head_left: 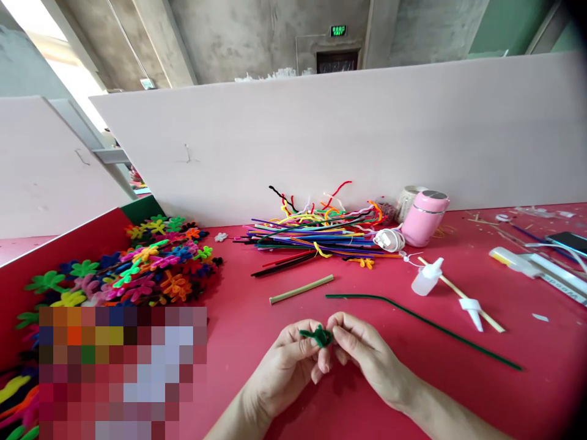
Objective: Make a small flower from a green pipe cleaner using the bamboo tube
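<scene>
Red covering was spread over the desk (pixel 257 342), with pale partition boards standing behind it. Above the near edge, a small green pipe-cleaner knot (pixel 317 335) was pinched between the left hand (pixel 284 366) and the right hand (pixel 367 354), fingertips of both closed on it from either side. The knot was judged very light and soft-furred, with a wire core that bends readily and keeps its shape; it was best gripped at the loops' bases, where the fuzz resists slipping. A long green pipe cleaner (pixel 426 324) lay just beyond the right hand, a bamboo stick (pixel 301 288) beyond the left. Further back a bundle of coloured pipe cleaners (pixel 316 238) lay beside a pink cup (pixel 424 219); finished flowers (pixel 151 263) were heaped at the left.
</scene>
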Demonstrator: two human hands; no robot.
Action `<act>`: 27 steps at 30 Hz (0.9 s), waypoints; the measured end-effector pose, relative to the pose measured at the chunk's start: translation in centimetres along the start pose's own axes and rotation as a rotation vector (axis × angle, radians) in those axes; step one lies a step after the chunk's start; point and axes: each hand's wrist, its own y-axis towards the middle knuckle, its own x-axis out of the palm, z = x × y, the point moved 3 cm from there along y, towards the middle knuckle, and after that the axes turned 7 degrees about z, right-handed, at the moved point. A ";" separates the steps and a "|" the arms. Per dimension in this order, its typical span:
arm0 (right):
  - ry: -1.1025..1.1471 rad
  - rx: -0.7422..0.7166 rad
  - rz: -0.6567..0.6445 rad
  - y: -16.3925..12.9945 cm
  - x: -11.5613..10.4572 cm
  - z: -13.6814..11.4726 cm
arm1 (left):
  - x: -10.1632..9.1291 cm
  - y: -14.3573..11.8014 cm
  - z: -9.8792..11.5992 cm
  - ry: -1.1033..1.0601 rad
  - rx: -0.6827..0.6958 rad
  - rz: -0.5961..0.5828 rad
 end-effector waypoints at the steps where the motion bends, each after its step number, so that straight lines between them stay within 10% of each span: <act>1: -0.015 -0.002 0.002 0.0 -0.1 0.0 | -0.1 0.0 -0.1 0.013 0.002 0.010; 17: -0.830 -0.324 0.071 -0.7 -1.0 -0.2 | 1.4 -1.8 0.7 1.147 0.430 0.236; 27: -0.660 -0.251 0.148 -0.8 -0.5 -0.4 | 0.7 -1.9 0.2 0.983 0.452 0.383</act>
